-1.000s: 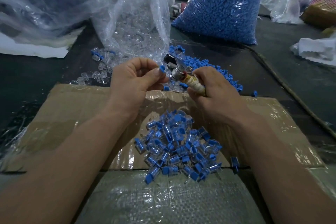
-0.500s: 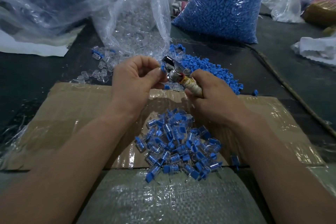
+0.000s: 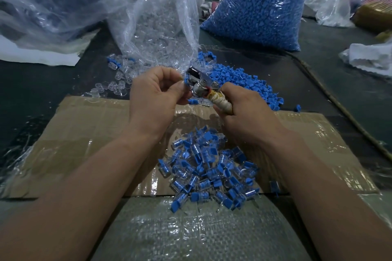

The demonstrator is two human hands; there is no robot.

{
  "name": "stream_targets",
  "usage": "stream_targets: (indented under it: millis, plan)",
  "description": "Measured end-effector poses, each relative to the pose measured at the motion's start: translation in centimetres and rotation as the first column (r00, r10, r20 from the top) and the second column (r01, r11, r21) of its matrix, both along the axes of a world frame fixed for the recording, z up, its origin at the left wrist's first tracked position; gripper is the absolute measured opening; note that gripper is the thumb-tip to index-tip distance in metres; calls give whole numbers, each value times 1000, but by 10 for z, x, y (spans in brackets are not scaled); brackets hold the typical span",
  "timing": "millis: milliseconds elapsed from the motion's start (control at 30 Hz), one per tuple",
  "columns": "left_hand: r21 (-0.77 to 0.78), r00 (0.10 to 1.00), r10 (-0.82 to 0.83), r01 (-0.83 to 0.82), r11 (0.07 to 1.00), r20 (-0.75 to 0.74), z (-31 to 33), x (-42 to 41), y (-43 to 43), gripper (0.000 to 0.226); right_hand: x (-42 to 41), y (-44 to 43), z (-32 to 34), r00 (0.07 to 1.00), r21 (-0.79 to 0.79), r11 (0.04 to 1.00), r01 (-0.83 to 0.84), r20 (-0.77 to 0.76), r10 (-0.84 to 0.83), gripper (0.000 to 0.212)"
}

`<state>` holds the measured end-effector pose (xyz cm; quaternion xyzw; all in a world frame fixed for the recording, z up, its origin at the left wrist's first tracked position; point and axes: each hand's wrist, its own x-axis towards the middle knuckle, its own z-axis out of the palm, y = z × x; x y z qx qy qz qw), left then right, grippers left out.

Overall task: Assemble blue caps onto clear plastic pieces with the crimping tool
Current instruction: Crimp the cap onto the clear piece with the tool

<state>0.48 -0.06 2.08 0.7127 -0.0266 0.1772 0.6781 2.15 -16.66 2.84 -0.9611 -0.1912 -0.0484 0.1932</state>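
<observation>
Both hands had drawn together over the last second. The left hand [image 3: 156, 95], which a second earlier had held a small blue plastic cap [image 3: 186, 80] a little apart from the tool, now pinched that cap between thumb and fingertips right against the shiny metal head of the crimping tool [image 3: 200, 87]. Whether a clear piece sat under the cap could not be told, as the fingers hid it. The right hand [image 3: 248, 112] was wrapped around the tool's yellowish taped handle [image 3: 220, 101], much as before.

By my judgement the cap had just been seated in the tool's mouth, so the squeeze was the step in hand and one more piece was close to finished.

Below the hands, the heap of finished clear-and-blue pieces [image 3: 210, 167] lay unchanged on the taped brown cardboard sheet [image 3: 84, 125]. Beyond them were the loose spill of blue caps [image 3: 239, 78], scattered clear plastic pieces [image 3: 118, 82] by the crumpled clear bag [image 3: 157, 34], and the full bag of blue caps [image 3: 261, 6]; much stock remained.
</observation>
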Motion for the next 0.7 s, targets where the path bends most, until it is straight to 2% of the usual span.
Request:
stream_targets:
  millis: [267,533,700]
  plan:
    - [13,1000,16,-16,1000,23,3,-3,-1,20,-3,2,-1,997,1,1000,27,70,-27,11]
    - [21,1000,-6,5,1000,8,3,-3,-2,24,2,-2,-5,997,-7,1000,20,79,-19,17]
    - [-144,999,16,-23,989,-49,5,1,8,16,7,-12,-3,999,-50,999,4,46,-1,26]
